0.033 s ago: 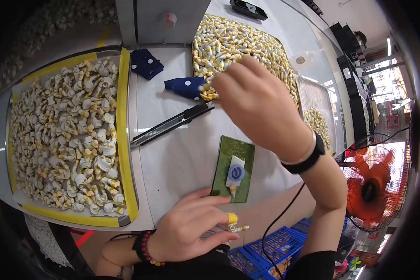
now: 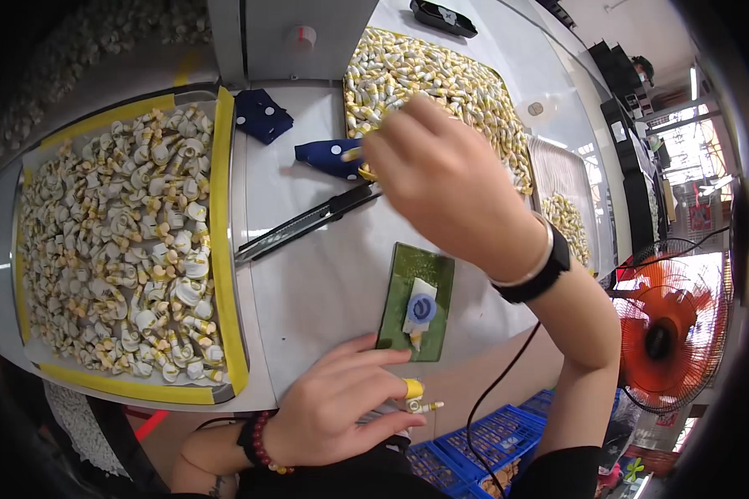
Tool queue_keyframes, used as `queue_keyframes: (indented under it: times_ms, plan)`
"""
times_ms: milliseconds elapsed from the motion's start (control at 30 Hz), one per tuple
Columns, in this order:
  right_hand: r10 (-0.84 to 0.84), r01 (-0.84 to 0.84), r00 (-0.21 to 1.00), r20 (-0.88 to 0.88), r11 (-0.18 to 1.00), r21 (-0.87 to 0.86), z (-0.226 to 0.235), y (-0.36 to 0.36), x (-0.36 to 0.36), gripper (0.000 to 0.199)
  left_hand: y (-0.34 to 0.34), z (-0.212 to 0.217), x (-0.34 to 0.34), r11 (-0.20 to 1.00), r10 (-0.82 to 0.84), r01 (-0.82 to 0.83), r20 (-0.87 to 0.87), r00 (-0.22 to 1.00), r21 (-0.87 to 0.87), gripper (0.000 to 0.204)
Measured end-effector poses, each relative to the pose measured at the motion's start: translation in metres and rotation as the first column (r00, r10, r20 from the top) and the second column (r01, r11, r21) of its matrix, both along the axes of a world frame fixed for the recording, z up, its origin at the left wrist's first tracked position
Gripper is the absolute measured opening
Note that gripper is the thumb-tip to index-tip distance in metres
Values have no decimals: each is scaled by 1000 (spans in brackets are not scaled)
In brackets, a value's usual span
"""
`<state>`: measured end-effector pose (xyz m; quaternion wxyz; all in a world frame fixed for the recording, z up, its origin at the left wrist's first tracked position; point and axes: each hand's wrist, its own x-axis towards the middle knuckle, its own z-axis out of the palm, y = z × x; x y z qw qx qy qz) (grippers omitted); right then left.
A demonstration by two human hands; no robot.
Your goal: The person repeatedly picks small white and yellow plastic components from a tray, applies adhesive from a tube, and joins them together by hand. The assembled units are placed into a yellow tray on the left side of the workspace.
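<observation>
My right hand (image 2: 445, 187) is closed and slightly blurred above the near left edge of a tray (image 2: 346, 100) full of small white-and-yellow pieces (image 2: 441, 75). A small yellow-tipped piece (image 2: 352, 155) pokes out from its fingers over a navy dotted cloth (image 2: 323, 158). My left hand (image 2: 341, 403) is at the table's near edge, with fingertips touching a green rectangular plate (image 2: 391, 287). Between its fingers and thumb is a small white piece with yellow and green bands (image 2: 414, 406); a yellow wrap (image 2: 414, 387) shows at one fingertip. On the plate lies a white block with a blue round top (image 2: 422, 308).
A black utility knife (image 2: 308, 220) lies left of the plate. At left stands a yellow-edged tray (image 2: 233, 249) heaped with white pieces. Another navy cloth (image 2: 262, 116) lies behind. A red fan (image 2: 662, 333) stands at right; blue crates (image 2: 491, 441) are below the table.
My right hand has shifted slightly left, over the navy cloth. My left hand, the plate and the trays look the same.
</observation>
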<state>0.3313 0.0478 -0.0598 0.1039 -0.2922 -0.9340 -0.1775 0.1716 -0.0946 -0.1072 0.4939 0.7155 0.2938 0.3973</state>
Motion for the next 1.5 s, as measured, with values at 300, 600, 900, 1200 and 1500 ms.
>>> queue_keyframes:
  times_ms: [300,600,900,1200,1500]
  plan:
    - [65,-60,995,80,995,-74,12,3,-13,7,-5,-6,-9,974,-18,63,200,980,-220,31]
    - [-61,-7,964,-257,966,-257,20,-28,5,6,-16,1,-21,707,305,187,533,789,-682,36]
    - [166,-171,961,223,985,0,-2,0,-27,7,-14,-5,-24,757,173,288,605,777,-586,26]
    - [-41,-129,940,-338,875,-466,41,-20,-1,9,-16,-7,-25,731,278,342,716,640,-590,26]
    - [-51,-175,918,-394,837,-518,43,-86,10,13,-13,2,-31,507,221,426,591,776,-749,24]
